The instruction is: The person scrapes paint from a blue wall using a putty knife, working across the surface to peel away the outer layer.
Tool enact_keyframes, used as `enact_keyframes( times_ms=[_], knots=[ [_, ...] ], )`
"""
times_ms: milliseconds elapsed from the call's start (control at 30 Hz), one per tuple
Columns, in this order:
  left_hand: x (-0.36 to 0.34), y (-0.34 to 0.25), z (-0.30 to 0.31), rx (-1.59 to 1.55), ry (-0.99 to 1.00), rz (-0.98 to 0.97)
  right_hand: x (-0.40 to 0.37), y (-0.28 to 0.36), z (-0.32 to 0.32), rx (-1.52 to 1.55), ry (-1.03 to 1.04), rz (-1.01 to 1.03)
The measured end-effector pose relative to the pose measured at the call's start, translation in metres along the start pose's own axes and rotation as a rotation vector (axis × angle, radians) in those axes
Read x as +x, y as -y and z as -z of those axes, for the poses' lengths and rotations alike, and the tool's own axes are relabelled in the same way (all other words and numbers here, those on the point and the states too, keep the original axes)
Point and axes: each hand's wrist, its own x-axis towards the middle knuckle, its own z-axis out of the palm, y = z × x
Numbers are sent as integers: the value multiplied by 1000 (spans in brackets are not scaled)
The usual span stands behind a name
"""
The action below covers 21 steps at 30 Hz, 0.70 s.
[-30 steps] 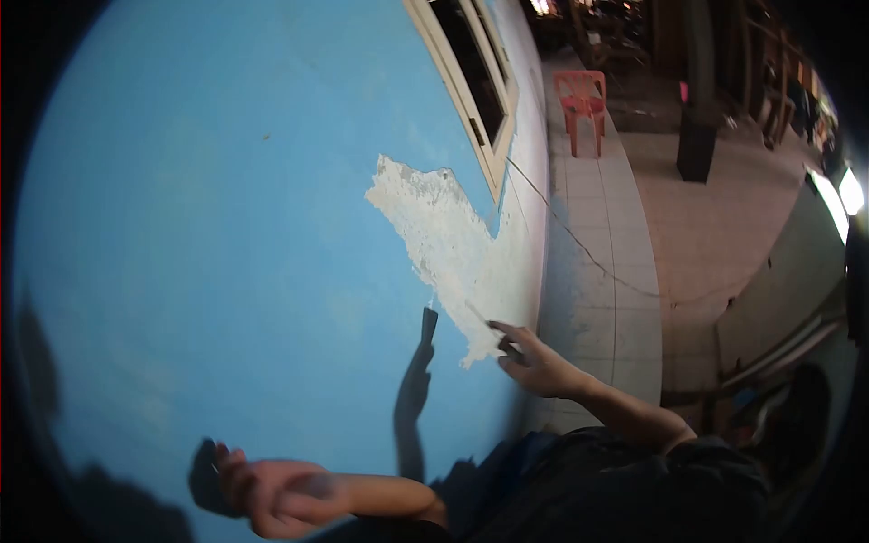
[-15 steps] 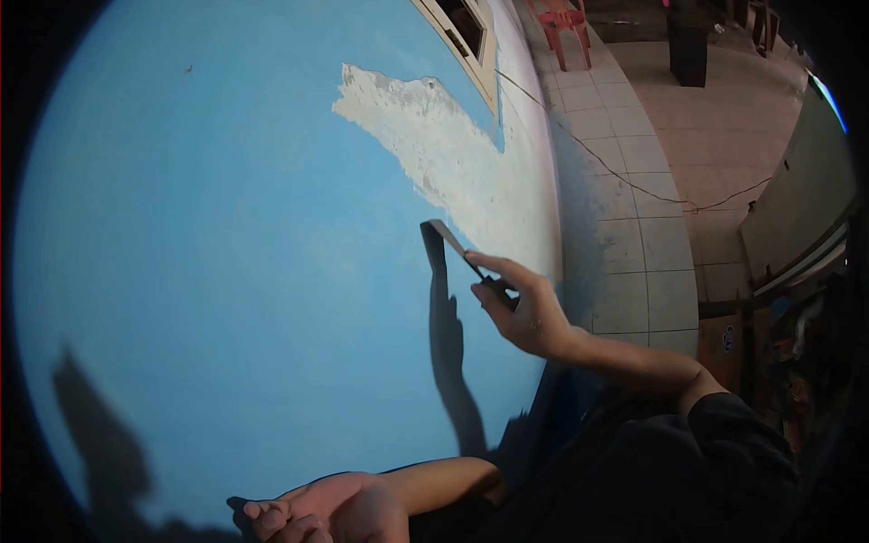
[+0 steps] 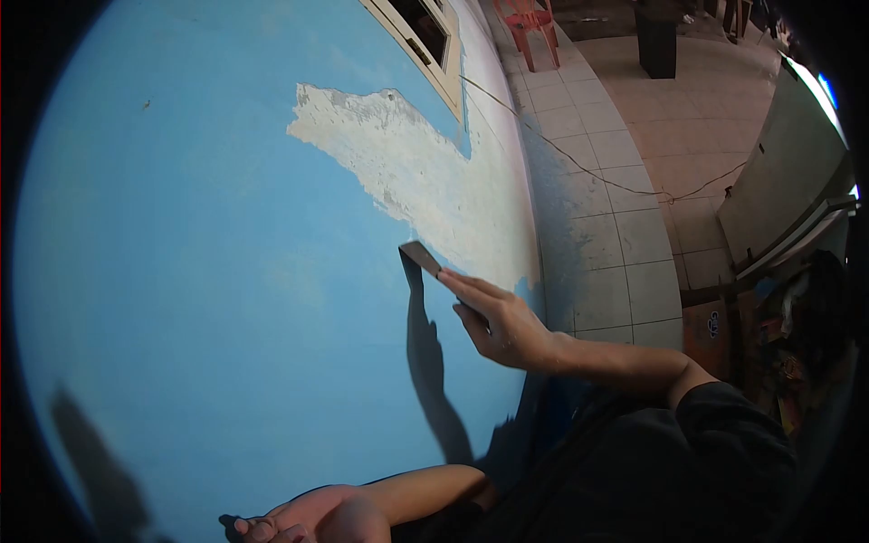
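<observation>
Blue wall takes the thin blade of a scraper, likely stiff, light and best held by its handle as the right hand grips it now, at 6 o'clock of the bare plaster patch, while the left hand, at 7 o'clock, looks curled, its hold unclear.

— Wall colour?
— Blue wall, w/ a big bare patch of pale plaster, upper mid.
— Window?
— Cream-framed window at top, dark inside. Red chair just past it.
— Floor?
— Pale tile floor, thin cable across it. Grey panel far right, bright light above. Bkgd's dim.
</observation>
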Motion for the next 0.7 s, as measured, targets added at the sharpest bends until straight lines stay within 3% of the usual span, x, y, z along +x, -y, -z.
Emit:
enact_keyframes(
  times_ms=[100, 133, 267, 433, 533, 633, 700],
  knots=[
    [0, 0, 1, 4, 27, -3, -15, 6, -2, -56, -8, 95],
    [0, 0, 1, -2, 32, -6, -10, 13, 5, -11, 35, -14],
    [1, -3, -2, 5, 13, 16, 19, 3, 12, -21, -55, 32],
    [-1, 0, -1, 7, -6, 3, -2, 12, 13, 8, -3, 33],
    [4, 3, 0, 109, 108, -91, 10, 3, 12, 18, -22, 17],
    [-6, 17, 43, -222, 553, 111, 11, 12, 13, 56, -30, 12],
    [0, -16, 11, -277, 981, 548, 8, 24, 24, 60, -43, 69]
  ],
)
